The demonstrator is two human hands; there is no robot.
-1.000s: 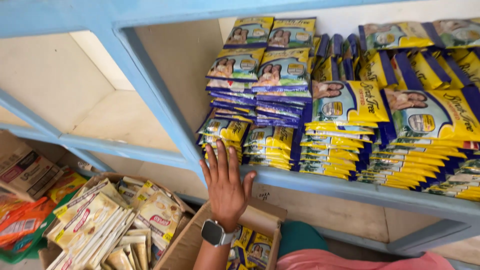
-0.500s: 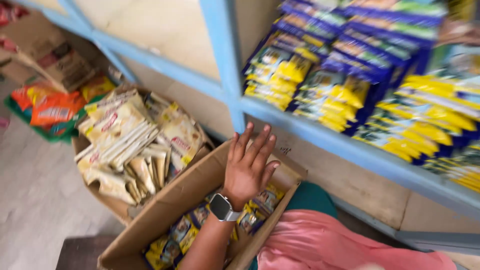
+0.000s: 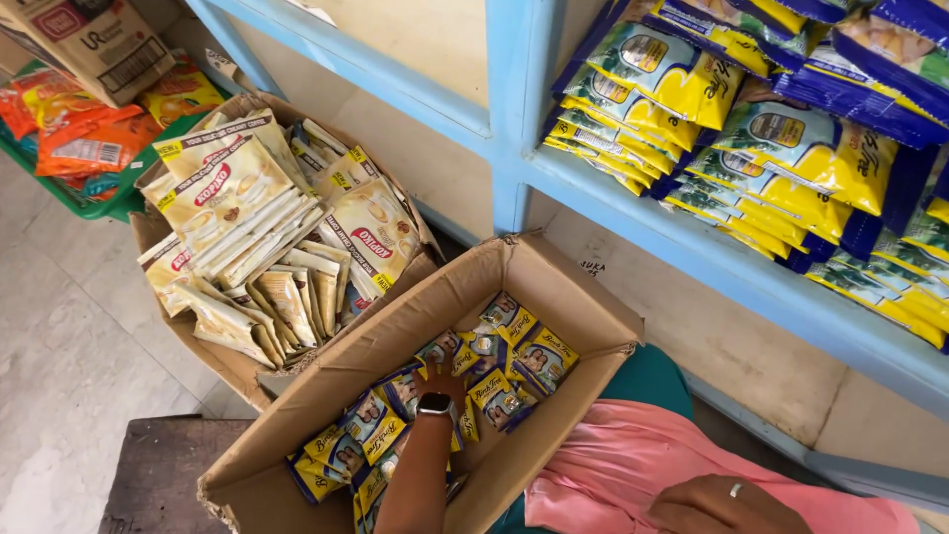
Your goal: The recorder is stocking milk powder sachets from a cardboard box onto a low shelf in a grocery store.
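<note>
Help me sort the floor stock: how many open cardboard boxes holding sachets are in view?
2. One box sits below the blue shelf, the left hand reaching into its packets; the other box, left of it, holds beige sachets. More may be off-frame.

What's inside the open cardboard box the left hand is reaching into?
The cardboard box holds loose blue-and-yellow sachets. The left hand, smartwatch on its wrist, reaches in among them; its fingers are hidden. The sachets and forearm cover the box floor.

Matt corrugated cardboard box (image 3: 583, 297), glossy plastic sachets (image 3: 514, 371), painted blue shelf (image 3: 751, 282)
</note>
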